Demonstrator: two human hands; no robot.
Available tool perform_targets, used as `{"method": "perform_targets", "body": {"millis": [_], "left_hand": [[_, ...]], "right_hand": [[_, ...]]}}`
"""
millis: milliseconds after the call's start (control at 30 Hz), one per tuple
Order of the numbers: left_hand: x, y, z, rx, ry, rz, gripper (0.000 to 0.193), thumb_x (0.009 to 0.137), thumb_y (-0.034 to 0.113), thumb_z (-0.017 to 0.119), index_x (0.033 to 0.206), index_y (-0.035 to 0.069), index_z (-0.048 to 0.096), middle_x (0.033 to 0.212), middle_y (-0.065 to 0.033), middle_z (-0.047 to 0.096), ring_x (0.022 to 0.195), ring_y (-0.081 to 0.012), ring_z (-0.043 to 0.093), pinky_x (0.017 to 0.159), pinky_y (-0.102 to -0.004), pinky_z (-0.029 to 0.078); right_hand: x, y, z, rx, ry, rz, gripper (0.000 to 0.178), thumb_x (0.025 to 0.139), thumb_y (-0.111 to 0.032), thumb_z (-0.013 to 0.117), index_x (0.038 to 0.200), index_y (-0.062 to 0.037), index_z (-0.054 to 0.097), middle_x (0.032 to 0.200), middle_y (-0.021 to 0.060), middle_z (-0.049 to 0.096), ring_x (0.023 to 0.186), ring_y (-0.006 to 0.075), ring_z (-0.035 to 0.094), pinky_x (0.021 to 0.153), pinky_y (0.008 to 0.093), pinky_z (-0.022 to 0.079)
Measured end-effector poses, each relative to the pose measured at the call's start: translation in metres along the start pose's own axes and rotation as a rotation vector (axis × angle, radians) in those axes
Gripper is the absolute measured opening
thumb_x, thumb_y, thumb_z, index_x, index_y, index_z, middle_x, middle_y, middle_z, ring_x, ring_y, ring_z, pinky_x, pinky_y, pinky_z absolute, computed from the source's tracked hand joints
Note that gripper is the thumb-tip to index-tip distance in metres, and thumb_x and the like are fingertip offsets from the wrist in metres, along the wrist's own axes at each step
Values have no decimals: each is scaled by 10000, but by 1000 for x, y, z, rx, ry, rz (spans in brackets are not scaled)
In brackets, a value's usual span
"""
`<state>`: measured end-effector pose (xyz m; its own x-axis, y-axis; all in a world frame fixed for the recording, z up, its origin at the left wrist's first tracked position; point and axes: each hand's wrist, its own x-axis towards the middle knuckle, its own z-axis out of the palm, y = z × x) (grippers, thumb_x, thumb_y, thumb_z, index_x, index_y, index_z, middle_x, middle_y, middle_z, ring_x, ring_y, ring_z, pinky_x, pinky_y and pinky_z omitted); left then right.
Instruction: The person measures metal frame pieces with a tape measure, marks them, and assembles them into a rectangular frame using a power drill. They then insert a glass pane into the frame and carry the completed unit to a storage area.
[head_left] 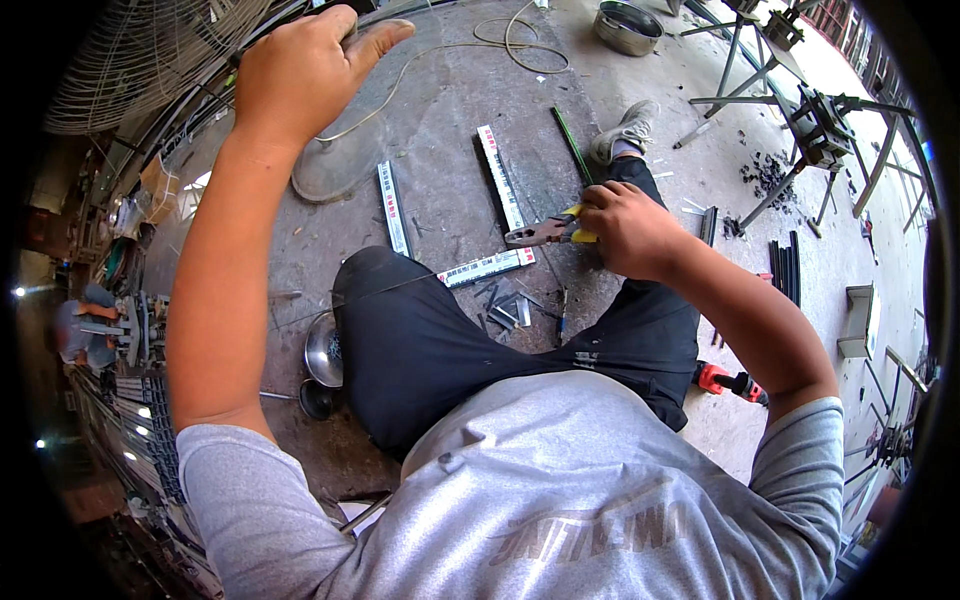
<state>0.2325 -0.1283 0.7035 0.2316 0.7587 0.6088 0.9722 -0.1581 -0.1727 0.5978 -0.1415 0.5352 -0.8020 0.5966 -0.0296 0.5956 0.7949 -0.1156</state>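
My left hand (pixel 298 72) is raised at the upper left beside a wire fan guard (pixel 150 65). Its fingers are curled and the thumb sticks out; what they grip, if anything, is hidden. My right hand (pixel 632 228) is closed round pliers (pixel 548 232) with yellow handles, jaws pointing left. Below the jaws lies a white-labelled strip (pixel 488 268). Two similar strips, one long (pixel 500 175) and one shorter (pixel 394 208), lie further off on the floor. A thin dark-green strip (pixel 572 145) runs toward my right hand; whether they touch I cannot tell.
Small dark offcuts (pixel 508 305) lie between my legs. A metal bowl (pixel 323 350) stands by my left knee, a red-and-black power tool (pixel 730 382) by my right thigh. A round pan (pixel 628 28), a loose cable (pixel 510 45) and metal stands (pixel 822 125) are farther off.
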Motion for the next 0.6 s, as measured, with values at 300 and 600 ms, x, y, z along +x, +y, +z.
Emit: {"method": "perform_targets", "body": {"millis": [300,600], "left_hand": [[-2,-3,-3,-10,-19,-8,676,934,729,576,766,75,602,645,-135,602,624,-357,613,556,-446,472],[-2,-4,-3,15,-23,-19,677,940,722,573,766,69,606,659,-142,618,624,-357,620,553,-449,478]], "right_hand": [[11,-6,-7,-5,-34,-2,308,774,-131,686,1074,-89,744,1083,135,663,1069,330,638,927,426,533],[6,-18,-6,-111,-51,169,237,850,-139,635,1055,-87,740,1069,163,675,1026,347,674,876,446,559]]}}
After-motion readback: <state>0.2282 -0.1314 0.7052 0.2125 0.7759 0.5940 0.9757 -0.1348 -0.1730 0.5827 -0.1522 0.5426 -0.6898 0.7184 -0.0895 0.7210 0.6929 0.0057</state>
